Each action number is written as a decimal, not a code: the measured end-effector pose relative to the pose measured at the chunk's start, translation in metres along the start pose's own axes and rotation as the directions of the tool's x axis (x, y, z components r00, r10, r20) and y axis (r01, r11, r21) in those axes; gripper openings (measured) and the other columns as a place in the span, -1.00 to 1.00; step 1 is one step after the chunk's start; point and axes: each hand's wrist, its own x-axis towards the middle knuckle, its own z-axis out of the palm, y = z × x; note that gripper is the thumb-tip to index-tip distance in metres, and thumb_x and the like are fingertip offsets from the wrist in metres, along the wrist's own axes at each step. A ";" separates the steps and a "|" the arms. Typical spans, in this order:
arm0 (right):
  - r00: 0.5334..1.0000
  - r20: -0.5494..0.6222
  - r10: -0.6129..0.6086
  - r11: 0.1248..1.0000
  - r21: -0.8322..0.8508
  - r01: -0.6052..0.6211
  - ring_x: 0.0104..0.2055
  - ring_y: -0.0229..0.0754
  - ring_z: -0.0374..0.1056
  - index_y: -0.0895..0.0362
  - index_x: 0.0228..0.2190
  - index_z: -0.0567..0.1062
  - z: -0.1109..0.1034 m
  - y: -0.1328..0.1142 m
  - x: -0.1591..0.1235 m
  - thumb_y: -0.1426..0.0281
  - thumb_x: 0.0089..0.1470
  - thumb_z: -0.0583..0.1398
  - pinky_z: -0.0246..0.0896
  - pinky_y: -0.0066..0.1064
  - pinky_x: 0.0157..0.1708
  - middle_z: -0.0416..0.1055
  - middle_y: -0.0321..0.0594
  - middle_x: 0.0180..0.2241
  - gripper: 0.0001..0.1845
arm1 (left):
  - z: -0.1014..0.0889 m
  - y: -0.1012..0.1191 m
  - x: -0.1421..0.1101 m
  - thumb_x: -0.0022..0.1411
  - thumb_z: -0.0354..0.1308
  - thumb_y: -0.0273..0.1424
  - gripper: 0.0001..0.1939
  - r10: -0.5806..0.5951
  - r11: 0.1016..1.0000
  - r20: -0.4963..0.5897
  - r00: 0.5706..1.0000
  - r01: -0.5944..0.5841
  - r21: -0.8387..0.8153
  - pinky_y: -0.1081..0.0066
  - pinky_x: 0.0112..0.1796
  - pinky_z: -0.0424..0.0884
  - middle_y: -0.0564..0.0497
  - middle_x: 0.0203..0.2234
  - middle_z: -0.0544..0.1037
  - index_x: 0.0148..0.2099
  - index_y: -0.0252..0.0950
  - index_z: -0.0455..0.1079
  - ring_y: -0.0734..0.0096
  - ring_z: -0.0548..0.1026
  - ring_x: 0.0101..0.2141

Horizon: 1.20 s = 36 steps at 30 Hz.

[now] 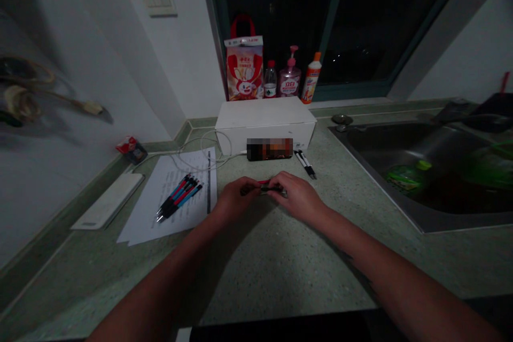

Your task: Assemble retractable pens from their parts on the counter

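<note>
Over the middle of the counter, my left hand (237,197) and my right hand (297,195) meet with fingertips pinched. Between them is a slim dark pen (266,188), held crosswise; whether it is whole or in parts I cannot tell. A short red piece (263,182) shows just behind it, mostly hidden by the fingers. Several red, blue and black pens (180,197) lie bunched on printed paper sheets (149,208) to the left. Two white and black pens (305,164) rest side by side beyond my right hand.
A phone (269,149) with a blurred screen leans against a white box (264,115), its cable looping left. A white flat block (110,200) lies by the left wall. At right is a metal sink (377,171). Bottles and a bag (244,72) stand behind the box.
</note>
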 end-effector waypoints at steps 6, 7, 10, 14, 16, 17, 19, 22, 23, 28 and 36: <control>0.999 0.001 -0.037 0.999 0.007 0.037 -0.20 -0.14 0.41 0.08 -0.24 0.50 -0.001 0.001 -0.001 0.49 0.18 0.31 0.23 -0.32 -0.22 0.48 -0.20 -0.22 -0.88 | -0.001 0.003 0.000 0.16 0.24 -0.36 -0.91 -0.031 0.999 0.008 1.000 0.031 -0.014 0.35 -0.24 0.48 -0.02 -0.37 0.68 -0.29 -0.25 0.51 0.31 0.61 -0.32; 0.999 -0.001 -0.048 0.999 0.011 0.048 -0.19 -0.14 0.41 0.08 -0.25 0.50 -0.001 0.001 -0.001 0.50 0.18 0.31 0.23 -0.32 -0.21 0.48 -0.20 -0.21 -0.88 | 0.000 0.003 0.000 0.17 0.23 -0.36 -0.91 -0.037 0.999 0.005 0.999 0.038 -0.012 0.35 -0.24 0.48 -0.02 -0.37 0.68 -0.29 -0.25 0.51 0.31 0.61 -0.32; 0.997 -0.025 -0.067 0.996 0.053 0.068 -0.17 -0.13 0.42 0.09 -0.25 0.51 -0.002 0.000 -0.001 0.49 0.18 0.32 0.26 -0.32 -0.19 0.48 -0.18 -0.21 -0.90 | 0.001 0.002 0.000 0.15 0.24 -0.38 -0.93 -0.059 0.998 0.003 0.998 0.059 -0.022 0.36 -0.25 0.46 -0.01 -0.37 0.68 -0.30 -0.26 0.51 0.32 0.61 -0.32; 0.998 -0.042 -0.044 0.994 0.099 0.048 -0.17 -0.12 0.44 0.09 -0.26 0.54 -0.003 -0.001 0.000 0.44 0.21 0.31 0.28 -0.31 -0.18 0.52 -0.19 -0.23 -0.95 | 0.002 0.003 -0.001 0.13 0.27 -0.37 -0.90 -0.065 0.993 0.023 0.998 0.067 -0.092 0.38 -0.29 0.46 -0.01 -0.41 0.67 -0.30 -0.28 0.50 0.33 0.60 -0.34; 1.000 -0.027 -0.011 0.992 0.127 0.015 -0.19 -0.13 0.46 0.09 -0.25 0.56 -0.002 -0.002 0.001 0.43 0.24 0.29 0.28 -0.31 -0.19 0.55 -0.20 -0.24 -0.98 | 0.002 0.005 -0.002 0.12 0.28 -0.34 -0.88 -0.050 0.990 0.025 0.998 0.053 -0.130 0.37 -0.29 0.46 -0.01 -0.40 0.68 -0.30 -0.28 0.50 0.33 0.60 -0.35; 1.000 -0.023 0.009 0.989 0.147 -0.005 -0.20 -0.13 0.47 0.08 -0.24 0.56 -0.002 -0.002 0.001 0.43 0.25 0.27 0.28 -0.31 -0.20 0.57 -0.20 -0.24 -0.96 | 0.002 0.006 -0.003 0.12 0.29 -0.33 -0.87 -0.045 0.989 0.017 0.999 0.047 -0.144 0.37 -0.29 0.46 -0.02 -0.39 0.68 -0.29 -0.28 0.51 0.33 0.60 -0.35; 0.999 -0.025 0.037 0.984 0.177 -0.032 -0.21 -0.14 0.49 0.07 -0.22 0.57 -0.001 -0.003 0.000 0.44 0.27 0.24 0.29 -0.31 -0.20 0.59 -0.21 -0.23 -0.92 | 0.003 0.008 -0.004 0.12 0.30 -0.34 -0.88 -0.049 0.986 -0.017 0.999 0.046 -0.159 0.37 -0.28 0.47 -0.02 -0.38 0.69 -0.30 -0.27 0.51 0.33 0.60 -0.34; 0.998 -0.050 0.029 0.983 0.182 -0.019 -0.20 -0.14 0.48 0.06 -0.23 0.58 -0.001 -0.004 0.000 0.42 0.25 0.26 0.30 -0.31 -0.20 0.59 -0.20 -0.24 -0.93 | 0.005 0.008 -0.004 0.10 0.32 -0.35 -0.89 -0.067 0.986 -0.037 0.997 0.060 -0.157 0.36 -0.27 0.48 -0.02 -0.38 0.69 -0.30 -0.27 0.53 0.32 0.60 -0.34; 0.998 -0.054 0.028 0.982 0.188 -0.017 -0.22 -0.14 0.48 0.06 -0.24 0.58 -0.001 -0.004 0.000 0.41 0.24 0.27 0.30 -0.32 -0.21 0.59 -0.21 -0.25 -0.94 | 0.006 0.008 -0.004 0.10 0.32 -0.35 -0.89 -0.071 0.986 -0.032 0.997 0.066 -0.153 0.36 -0.27 0.47 -0.03 -0.39 0.69 -0.31 -0.28 0.54 0.32 0.60 -0.35; 0.995 -0.004 0.096 0.952 0.292 -0.091 -0.36 -0.20 0.46 0.08 -0.23 0.57 0.000 -0.003 0.000 0.37 0.33 0.17 0.27 -0.36 -0.32 0.57 -0.27 -0.40 -0.84 | 0.008 0.006 -0.004 0.10 0.32 -0.37 -0.90 -0.067 0.984 -0.017 0.998 0.063 -0.168 0.37 -0.28 0.47 0.00 -0.42 0.67 -0.32 -0.27 0.54 0.34 0.58 -0.38; 0.994 0.018 0.108 0.955 0.275 -0.108 -0.37 -0.20 0.43 0.09 -0.23 0.52 0.003 -0.001 0.001 0.35 0.27 0.21 0.24 -0.38 -0.34 0.54 -0.28 -0.40 -0.91 | 0.006 0.008 -0.003 0.11 0.30 -0.32 -0.86 -0.058 0.989 -0.062 0.996 0.050 -0.137 0.34 -0.24 0.48 -0.03 -0.38 0.68 -0.30 -0.27 0.53 0.31 0.61 -0.33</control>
